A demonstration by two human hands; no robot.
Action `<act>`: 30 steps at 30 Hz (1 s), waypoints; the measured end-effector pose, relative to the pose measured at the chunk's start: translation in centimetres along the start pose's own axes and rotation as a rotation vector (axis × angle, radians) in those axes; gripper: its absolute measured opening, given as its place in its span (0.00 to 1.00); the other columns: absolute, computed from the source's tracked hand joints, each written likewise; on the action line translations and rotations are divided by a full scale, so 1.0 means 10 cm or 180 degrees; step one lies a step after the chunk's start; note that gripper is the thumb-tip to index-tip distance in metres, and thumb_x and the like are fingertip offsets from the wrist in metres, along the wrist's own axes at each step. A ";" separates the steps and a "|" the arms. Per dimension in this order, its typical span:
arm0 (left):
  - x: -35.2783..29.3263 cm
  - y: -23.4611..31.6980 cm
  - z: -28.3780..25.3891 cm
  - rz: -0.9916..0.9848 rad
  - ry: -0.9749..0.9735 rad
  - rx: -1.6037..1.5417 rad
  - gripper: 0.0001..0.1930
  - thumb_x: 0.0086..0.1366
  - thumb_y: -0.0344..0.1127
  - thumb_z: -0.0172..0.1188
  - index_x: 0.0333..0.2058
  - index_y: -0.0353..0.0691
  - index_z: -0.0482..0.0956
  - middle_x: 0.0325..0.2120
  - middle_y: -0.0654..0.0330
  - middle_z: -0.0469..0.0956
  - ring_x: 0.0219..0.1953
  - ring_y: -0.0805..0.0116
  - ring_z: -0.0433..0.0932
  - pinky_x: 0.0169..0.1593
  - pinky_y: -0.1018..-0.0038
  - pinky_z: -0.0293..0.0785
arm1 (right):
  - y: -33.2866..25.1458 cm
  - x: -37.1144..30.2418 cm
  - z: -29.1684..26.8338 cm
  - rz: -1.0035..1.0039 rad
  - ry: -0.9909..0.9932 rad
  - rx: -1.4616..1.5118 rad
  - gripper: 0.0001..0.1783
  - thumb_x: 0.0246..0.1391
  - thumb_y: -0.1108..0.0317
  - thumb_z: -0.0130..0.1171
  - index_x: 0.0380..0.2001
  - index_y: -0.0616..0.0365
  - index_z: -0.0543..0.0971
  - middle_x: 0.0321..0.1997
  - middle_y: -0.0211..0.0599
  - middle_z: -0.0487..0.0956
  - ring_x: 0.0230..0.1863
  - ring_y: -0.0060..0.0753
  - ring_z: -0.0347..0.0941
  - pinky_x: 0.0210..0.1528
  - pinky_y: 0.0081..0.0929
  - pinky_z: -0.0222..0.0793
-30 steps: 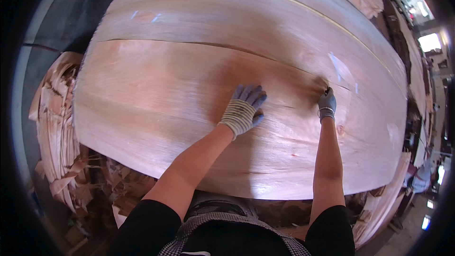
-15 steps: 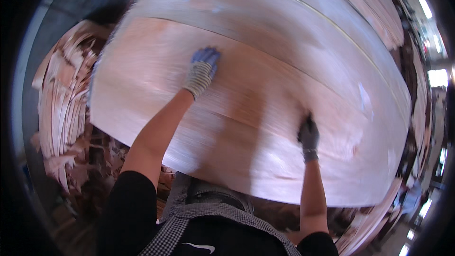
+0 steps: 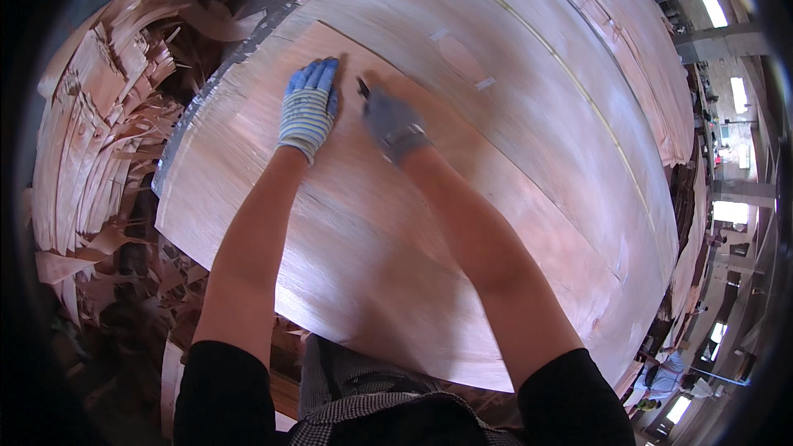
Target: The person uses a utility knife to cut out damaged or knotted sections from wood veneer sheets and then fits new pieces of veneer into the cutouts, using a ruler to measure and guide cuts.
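So I had the left hand [image 3: 308, 107] flat on a thin, pinkish wood sheet [image 3: 355, 215] with streaky grain, spread out right in front, fingers together and gripping nothing. The right hand [image 3: 396, 122] was just beside it, fingers curled around a small dark tool [image 3: 363, 88] near the sheet's long far edge. Torn, curly wood strips [image 3: 99, 140] crowded the left, but rightward I had loads of open surface.
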State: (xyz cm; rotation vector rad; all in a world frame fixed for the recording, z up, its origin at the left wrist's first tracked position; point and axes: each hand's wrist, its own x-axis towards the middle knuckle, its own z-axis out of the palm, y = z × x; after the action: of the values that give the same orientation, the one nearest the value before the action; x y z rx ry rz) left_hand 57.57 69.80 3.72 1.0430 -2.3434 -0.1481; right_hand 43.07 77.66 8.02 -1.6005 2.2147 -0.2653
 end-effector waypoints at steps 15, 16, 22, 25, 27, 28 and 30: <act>-0.04 -0.15 0.11 0.0329 -0.0143 0.1060 0.20 0.62 0.37 0.48 0.53 0.45 0.68 0.53 0.57 0.69 0.56 0.61 0.66 0.59 0.61 0.57 | 1.82 -3.39 -0.08 0.0066 -0.0155 -0.1153 0.14 0.59 0.54 0.46 0.46 0.39 0.74 0.24 0.35 0.79 0.18 0.35 0.75 0.14 0.36 0.67; 0.02 -0.15 0.06 0.0002 -0.0475 0.0973 0.21 0.63 0.38 0.48 0.54 0.43 0.67 0.53 0.55 0.69 0.56 0.59 0.65 0.59 0.61 0.57 | 1.97 -3.64 -0.04 0.0021 0.0038 -0.1348 0.14 0.59 0.52 0.46 0.45 0.38 0.74 0.21 0.33 0.78 0.15 0.33 0.73 0.11 0.34 0.65; -1.31 3.11 0.43 0.0091 -0.0155 -0.1880 0.24 0.64 0.40 0.47 0.58 0.37 0.63 0.57 0.50 0.64 0.60 0.50 0.59 0.62 0.60 0.52 | 2.09 -3.74 0.02 -0.0061 -0.0054 -0.0748 0.10 0.59 0.64 0.43 0.41 0.51 0.71 0.17 0.34 0.77 0.16 0.37 0.75 0.13 0.39 0.64; -1.57 3.67 0.53 0.0274 -0.0412 -0.1546 0.24 0.64 0.41 0.48 0.57 0.38 0.64 0.57 0.50 0.64 0.59 0.50 0.59 0.63 0.59 0.52 | 2.26 -3.78 0.02 -0.0264 0.0205 -0.0627 0.09 0.58 0.65 0.44 0.41 0.51 0.71 0.18 0.34 0.78 0.19 0.37 0.77 0.15 0.41 0.66; -1.63 3.80 0.54 0.0524 -0.0452 -0.0795 0.24 0.63 0.42 0.50 0.56 0.39 0.66 0.56 0.51 0.64 0.59 0.51 0.59 0.62 0.59 0.52 | 2.67 -4.07 -0.08 -0.0406 0.0117 -0.0510 0.08 0.59 0.62 0.45 0.38 0.52 0.70 0.21 0.36 0.79 0.21 0.38 0.77 0.16 0.38 0.67; -1.61 3.86 0.48 0.0647 -0.0502 -0.0376 0.23 0.63 0.42 0.50 0.55 0.40 0.67 0.56 0.51 0.64 0.59 0.51 0.59 0.62 0.59 0.52 | 2.94 -4.30 -0.27 -0.0472 0.0095 -0.0274 0.09 0.58 0.61 0.45 0.37 0.52 0.70 0.22 0.35 0.79 0.21 0.38 0.77 0.16 0.37 0.67; -1.57 4.03 0.47 0.0758 -0.0450 -0.0001 0.23 0.60 0.42 0.55 0.53 0.41 0.69 0.55 0.52 0.66 0.58 0.52 0.61 0.61 0.58 0.55 | 3.55 -4.82 -0.38 -0.0258 -0.0325 -0.0670 0.09 0.58 0.59 0.47 0.34 0.51 0.70 0.21 0.35 0.78 0.20 0.38 0.77 0.17 0.36 0.68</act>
State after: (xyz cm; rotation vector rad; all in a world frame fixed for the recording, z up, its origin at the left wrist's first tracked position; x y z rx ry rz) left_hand 37.32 108.25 5.48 0.7669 -2.5734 -0.1348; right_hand 23.69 134.40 7.93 -1.7730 2.1621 0.0290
